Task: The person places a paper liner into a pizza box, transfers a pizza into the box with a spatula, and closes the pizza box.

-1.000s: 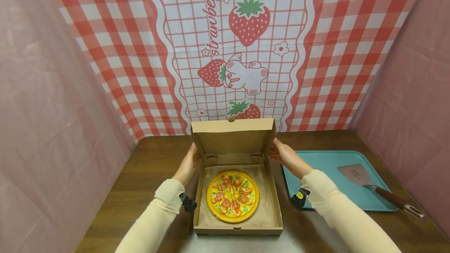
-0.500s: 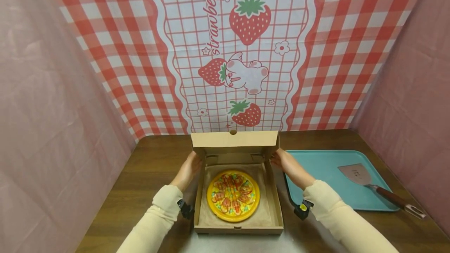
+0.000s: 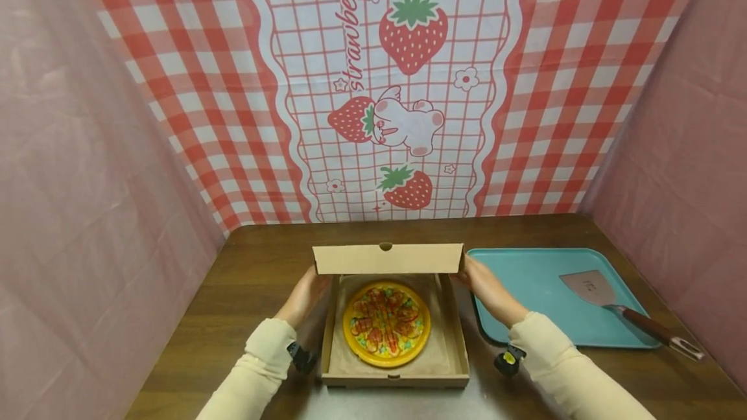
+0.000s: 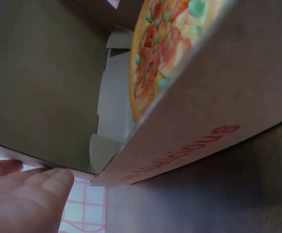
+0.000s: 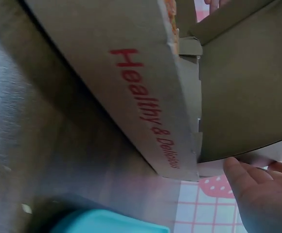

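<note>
A cardboard pizza box [image 3: 394,381] stands in the middle, its lid [image 3: 388,260] raised at a slant over the back part. A round toy-looking pizza [image 3: 387,324] with a yellow rim lies inside on brown paper. On the lid's left side rests my left hand [image 3: 308,293], its extended fingertips [image 4: 60,177] touching the outer wall in the left wrist view. My right hand [image 3: 487,287] does the same on the opposite side, with fingertips [image 5: 231,162] against the lid's wall. Neither hand touches the pizza.
Right of the box a blue tray [image 3: 528,290] carries a wide spatula [image 3: 589,287], whose brown handle juts over the tray's edge. The brown wooden table [image 3: 233,306] ends at a checked strawberry cloth [image 3: 408,115]. Pink cloth hangs on both sides.
The lid has tilted forward and down toward the box, its front flap now covering the box's back part. Both hands have come down with it. Pizza, tray and spatula stay put.
</note>
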{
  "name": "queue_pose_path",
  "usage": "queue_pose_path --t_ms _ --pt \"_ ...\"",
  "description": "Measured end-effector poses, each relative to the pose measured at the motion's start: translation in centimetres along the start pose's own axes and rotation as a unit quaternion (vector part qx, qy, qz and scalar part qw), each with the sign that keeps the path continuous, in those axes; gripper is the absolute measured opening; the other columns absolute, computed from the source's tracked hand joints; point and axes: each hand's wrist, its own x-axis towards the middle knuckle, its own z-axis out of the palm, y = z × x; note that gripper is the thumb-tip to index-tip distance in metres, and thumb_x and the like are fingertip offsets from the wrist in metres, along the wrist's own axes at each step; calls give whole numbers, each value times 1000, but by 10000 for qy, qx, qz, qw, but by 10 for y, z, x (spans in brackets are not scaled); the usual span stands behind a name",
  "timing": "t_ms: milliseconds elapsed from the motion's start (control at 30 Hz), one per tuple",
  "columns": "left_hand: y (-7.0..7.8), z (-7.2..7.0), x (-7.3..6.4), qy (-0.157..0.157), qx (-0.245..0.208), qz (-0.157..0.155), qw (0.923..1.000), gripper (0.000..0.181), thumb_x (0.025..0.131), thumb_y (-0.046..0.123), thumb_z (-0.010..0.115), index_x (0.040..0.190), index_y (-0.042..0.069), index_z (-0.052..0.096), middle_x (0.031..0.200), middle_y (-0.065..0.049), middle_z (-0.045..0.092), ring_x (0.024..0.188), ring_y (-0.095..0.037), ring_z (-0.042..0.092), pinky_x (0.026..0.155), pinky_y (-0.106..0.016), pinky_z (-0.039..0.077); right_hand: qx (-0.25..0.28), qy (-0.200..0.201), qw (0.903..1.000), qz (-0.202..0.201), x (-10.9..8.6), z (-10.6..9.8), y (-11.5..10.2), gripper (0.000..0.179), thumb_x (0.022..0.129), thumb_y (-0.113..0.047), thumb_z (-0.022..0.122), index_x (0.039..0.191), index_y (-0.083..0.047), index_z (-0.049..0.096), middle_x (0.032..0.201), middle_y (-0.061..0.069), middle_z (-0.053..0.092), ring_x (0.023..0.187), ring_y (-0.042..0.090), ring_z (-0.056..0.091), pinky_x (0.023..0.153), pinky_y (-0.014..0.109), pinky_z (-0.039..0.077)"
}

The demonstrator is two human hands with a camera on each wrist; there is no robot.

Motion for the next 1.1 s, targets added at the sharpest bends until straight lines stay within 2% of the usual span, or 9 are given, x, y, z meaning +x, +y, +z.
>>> queue_pose_path --t_ms 67,200,367,567,633,800,900,1000,1100 --pt "19 12 -7 96 270 -167 9994 75 106 46 22 152 -12 10 158 -34 13 148 -44 12 120 -60 9 -17 -32 10000 33 -4 1 2 69 105 -53 23 157 -8 19 162 20 20 147 40 24 118 60 23" --pt "35 22 -13 112 407 -433 9982 63 109 36 11 154 -8 8 161 -27 10 149 -35 11 121 -59 12 91 -129 9999 19 -11 3 6 67 105 -52 24 158 -12 14 165 14 8 151 37 7 119 63 15" --pt "36 26 -17 187 417 -716 9964 60 108 37 19 157 3 13 165 -16 8 150 -33 7 120 -54 15 153 -104 9998 -23 -18 7 10 67 105 -50 27 158 -12 14 166 12 6 152 35 4 119 61 15" --pt "32 28 -25 170 541 -616 9965 68 106 48 26 157 4 14 164 -16 15 140 -14 31 108 -30 35 164 -74 9998 -85 -29 10 10 63 106 -49 26 158 -15 16 166 8 8 152 31 10 118 51 21" --pt "34 29 -28 151 423 -615 9971 69 106 48 27 157 3 11 164 -17 15 132 -2 38 103 -22 38 119 -102 9998 -125 -33 10 9 61 106 -49 26 158 -17 17 166 8 10 150 25 17 117 43 27" --pt "41 28 -40 51 121 -578 9982 68 107 44 25 156 0 9 163 -21 14 121 14 42 99 -13 40 407 -375 9971 -529 -41 8 7 59 108 -40 25 158 -11 13 163 19 13 133 -8 37 103 10 35" --pt "46 25 -46 -123 199 -494 9985 65 108 42 22 156 0 10 163 -20 13 124 17 40 101 -12 38 610 -553 9938 -748 -44 6 5 59 109 -36 25 157 -6 10 162 24 8 127 -19 36 100 4 33" --pt "51 24 -52 -319 279 -432 9982 64 108 40 21 156 0 8 163 -20 12 127 17 39 103 -11 37 518 -586 9944 -708 -48 4 2 58 109 -36 24 158 -8 11 163 22 4 137 -9 29 102 5 32" --pt "56 24 -56 -442 335 -323 9979 63 109 37 21 156 -2 7 163 -22 10 128 17 38 104 -10 36 264 -555 9964 -587 -52 3 -2 56 109 -37 23 158 -11 13 164 17 5 148 14 16 112 21 33"
